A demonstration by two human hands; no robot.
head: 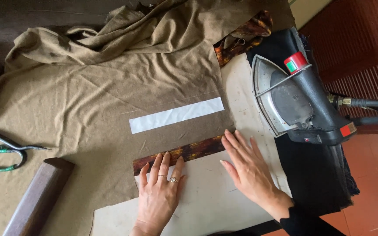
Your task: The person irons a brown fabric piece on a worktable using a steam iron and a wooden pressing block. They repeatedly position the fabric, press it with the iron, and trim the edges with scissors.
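My left hand [160,192] lies flat on the pale board cover [206,196], fingertips pressing the left part of a narrow brown patterned fabric strip [193,150]. My right hand [248,166] rests flat too, fingers spread, its tips touching the strip's right end. The strip lies along the cut edge of a large olive-brown cloth [88,100]. A white rectangular strip [176,115] sits on that cloth just above my hands.
A heavy grey iron [296,102] with a red knob rests on its side at the right, on black fabric [316,175], hoses trailing right. Green-handled scissors [1,150] lie at the left edge. A dark wooden block [38,196] sits lower left. Patterned fabric [241,37] is bunched at the top.
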